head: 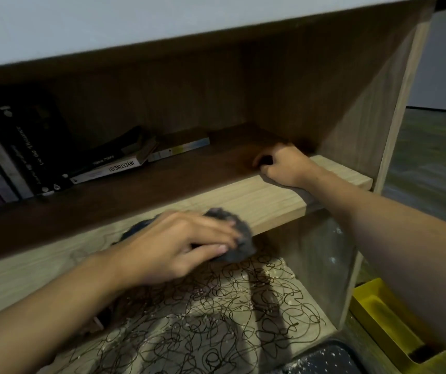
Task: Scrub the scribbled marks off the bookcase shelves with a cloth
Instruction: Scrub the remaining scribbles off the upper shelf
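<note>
A dark grey cloth point(239, 240) is bunched under my left hand point(178, 247), whose fingers and thumb curl round it at the front edge of the upper shelf point(275, 201). Below it the lower shelf point(308, 333) is covered with dense black scribbled marks point(216, 314) and pale crumbs. My right hand point(283, 164) rests on the upper shelf near the right side panel, fingers curled over the board's front part, holding nothing that I can see.
Books point(22, 157) stand at the left of the upper shelf, and others lie flat point(124, 163) in its middle. The bookcase's right side panel point(394, 125) is close by. A yellow tray point(394, 325) and a dark speckled object point(321, 360) sit low at the right.
</note>
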